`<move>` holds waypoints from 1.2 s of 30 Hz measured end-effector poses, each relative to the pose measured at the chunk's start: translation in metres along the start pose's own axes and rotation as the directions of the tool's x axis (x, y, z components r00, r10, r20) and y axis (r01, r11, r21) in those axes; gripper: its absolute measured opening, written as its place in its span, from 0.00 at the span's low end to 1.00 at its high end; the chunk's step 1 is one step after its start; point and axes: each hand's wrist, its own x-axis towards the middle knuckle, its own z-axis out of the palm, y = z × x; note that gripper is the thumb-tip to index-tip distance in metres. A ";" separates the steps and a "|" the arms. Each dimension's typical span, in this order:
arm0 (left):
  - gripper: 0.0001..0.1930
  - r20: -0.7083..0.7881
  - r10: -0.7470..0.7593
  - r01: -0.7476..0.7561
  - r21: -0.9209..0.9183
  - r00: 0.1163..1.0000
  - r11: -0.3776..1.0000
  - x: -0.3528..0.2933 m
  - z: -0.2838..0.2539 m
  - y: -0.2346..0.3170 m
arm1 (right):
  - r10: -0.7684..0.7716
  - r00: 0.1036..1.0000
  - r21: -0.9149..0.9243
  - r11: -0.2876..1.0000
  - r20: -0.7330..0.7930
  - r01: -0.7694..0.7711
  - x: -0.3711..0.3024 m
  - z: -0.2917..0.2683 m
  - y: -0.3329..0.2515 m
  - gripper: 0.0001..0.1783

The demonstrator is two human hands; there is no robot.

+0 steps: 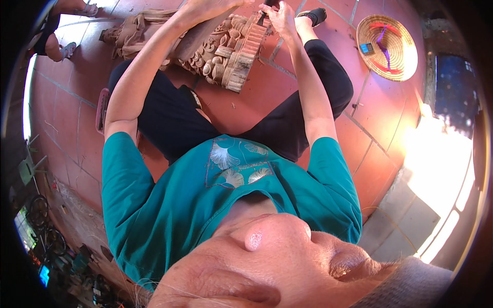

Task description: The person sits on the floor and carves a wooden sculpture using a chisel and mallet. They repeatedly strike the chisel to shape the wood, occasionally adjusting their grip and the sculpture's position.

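A carved wooden piece [218,61] with scrolls, rounded knobs and a ridged end lies on the floor in front of my legs. My right hand [281,18] is closed around a dark narrow tool [262,18], whose lower end is at the ridged edge of the carving. Over the carving's far side reaches my left hand [208,9], its fingers pointing toward the tool. The upper edge of the picture cuts those fingers off, so their grip is unclear. A flat brown wooden bar [197,41] slants across the carving below my left hand.
Another carved wooden piece [136,33] lies to the left. At the far right, a round woven hat [408,54] with a purple strap holds a small blue object [366,48]. Another person's feet [67,50] are at the upper left. Red tiles [77,118] cover the floor.
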 end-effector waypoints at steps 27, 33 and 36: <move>0.43 0.120 0.003 -0.007 0.037 0.993 0.999 -0.001 0.016 -0.015 | 0.320 0.932 0.417 0.833 0.173 -0.363 -0.002 -0.022 -0.030 0.16; 0.44 0.089 -0.011 0.008 0.043 0.996 0.999 0.000 0.006 0.006 | 0.007 1.000 0.083 0.997 -0.024 -0.005 -0.001 -0.012 -0.006 0.18; 0.44 0.066 -0.014 0.011 0.049 0.998 0.999 0.000 0.007 0.015 | -0.010 1.000 0.020 1.000 -0.015 0.010 -0.005 -0.013 -0.003 0.20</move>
